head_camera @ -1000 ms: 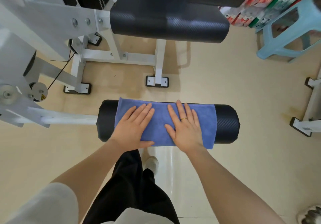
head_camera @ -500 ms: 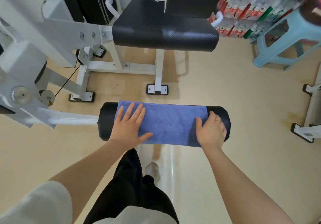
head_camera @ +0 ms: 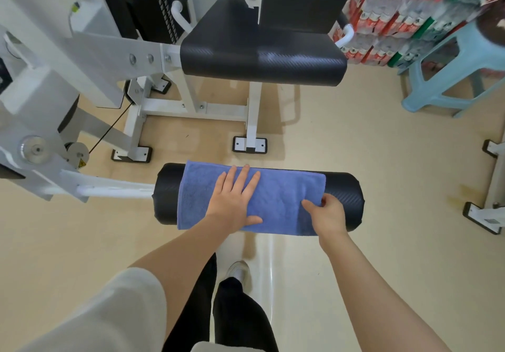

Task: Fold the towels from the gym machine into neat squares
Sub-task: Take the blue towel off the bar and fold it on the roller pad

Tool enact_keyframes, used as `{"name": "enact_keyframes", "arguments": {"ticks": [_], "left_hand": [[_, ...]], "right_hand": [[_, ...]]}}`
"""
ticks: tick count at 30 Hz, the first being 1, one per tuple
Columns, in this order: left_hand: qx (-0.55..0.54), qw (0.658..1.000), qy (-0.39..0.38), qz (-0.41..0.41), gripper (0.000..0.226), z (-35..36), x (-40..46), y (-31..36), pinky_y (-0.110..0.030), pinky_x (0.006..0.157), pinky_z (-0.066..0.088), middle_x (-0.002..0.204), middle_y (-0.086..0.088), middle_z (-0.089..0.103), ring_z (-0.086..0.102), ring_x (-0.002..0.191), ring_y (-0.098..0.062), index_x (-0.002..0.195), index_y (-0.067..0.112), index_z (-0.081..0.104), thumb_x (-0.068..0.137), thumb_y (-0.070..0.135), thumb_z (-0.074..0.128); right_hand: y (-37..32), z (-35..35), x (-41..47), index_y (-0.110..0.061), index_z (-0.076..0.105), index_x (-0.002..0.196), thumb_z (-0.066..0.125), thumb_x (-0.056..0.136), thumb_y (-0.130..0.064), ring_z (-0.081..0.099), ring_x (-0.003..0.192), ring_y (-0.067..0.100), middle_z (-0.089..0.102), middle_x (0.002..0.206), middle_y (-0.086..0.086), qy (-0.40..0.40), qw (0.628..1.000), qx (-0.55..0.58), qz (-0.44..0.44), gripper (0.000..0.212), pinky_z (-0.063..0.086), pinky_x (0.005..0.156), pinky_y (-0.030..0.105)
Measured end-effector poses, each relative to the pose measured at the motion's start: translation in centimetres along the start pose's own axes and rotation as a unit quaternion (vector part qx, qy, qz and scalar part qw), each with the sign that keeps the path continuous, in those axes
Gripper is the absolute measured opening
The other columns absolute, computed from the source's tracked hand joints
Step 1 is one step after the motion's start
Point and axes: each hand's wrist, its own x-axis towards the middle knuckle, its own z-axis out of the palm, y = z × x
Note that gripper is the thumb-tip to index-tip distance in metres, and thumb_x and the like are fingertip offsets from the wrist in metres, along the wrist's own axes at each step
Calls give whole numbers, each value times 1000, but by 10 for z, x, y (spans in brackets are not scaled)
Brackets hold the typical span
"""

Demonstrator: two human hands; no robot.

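A blue towel [head_camera: 284, 201] lies draped over the black roller pad [head_camera: 345, 187] of a white gym machine, covering most of its length. My left hand [head_camera: 233, 200] presses flat on the towel near its middle, fingers straight and spread. My right hand [head_camera: 326, 215] pinches the towel's right edge between thumb and curled fingers, over the bare right end of the pad.
The machine's black seat [head_camera: 262, 53] and white frame [head_camera: 191, 108] stand beyond the pad. A light blue plastic stool [head_camera: 451, 78] and stacked bottle packs [head_camera: 382, 23] are at the far right. Another machine's white foot [head_camera: 489, 215] sits at the right edge. My legs stand below the pad.
My right hand slid from the towel's middle to its right end and took hold of the edge. My left hand shifted from the left part toward the middle, still flat.
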Motion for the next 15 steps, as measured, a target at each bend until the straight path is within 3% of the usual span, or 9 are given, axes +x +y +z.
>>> {"name": "enact_keyframes", "arguments": {"ticks": [2,5,7,11,13,15], "left_hand": [[-11,1000,-19,-10,103,-3,2,2,-44,116,-7,157,-7,-18,-12,144,-32,145,24,-20,79,71,43],[-32,998,-43,-22,105,-7,2,3,-43,116,-8,155,-7,-23,-16,144,-31,144,25,-24,79,69,46],[-35,998,-45,-20,105,-8,2,3,-42,116,-8,155,-7,-25,-18,144,-30,143,25,-25,79,68,46],[-55,997,-62,6,103,-10,3,-1,-44,115,-10,155,-9,-25,-18,143,-31,144,21,-24,82,66,45],[-123,989,-75,41,98,-12,5,-12,-43,115,-10,156,-9,-21,-17,144,-30,147,19,-16,85,57,49],[-223,971,-30,82,80,-13,4,-31,-43,119,3,158,-10,-2,-1,146,-32,150,14,6,88,36,53]], "right_hand": [[-10,-5,-10,-3,62,99,59,85,-8,59,79,16,64,89,4,-68,994,84,24,14,45,64,25],[-23,-19,-24,-5,64,108,54,89,-8,69,93,22,72,103,9,-241,932,261,74,22,53,74,31],[-31,-25,-36,-5,65,107,50,90,-5,70,90,20,73,100,7,-307,917,250,50,23,55,69,26],[-43,-12,-56,-8,58,85,47,91,-3,51,51,10,58,55,-4,-314,928,202,15,14,42,50,17],[-53,3,-66,-11,60,95,50,91,-4,62,64,12,66,70,0,-306,935,176,-16,13,49,62,22],[-62,25,-76,-15,60,107,54,89,-6,66,85,16,69,90,4,-294,945,129,-59,21,52,77,27]]}}
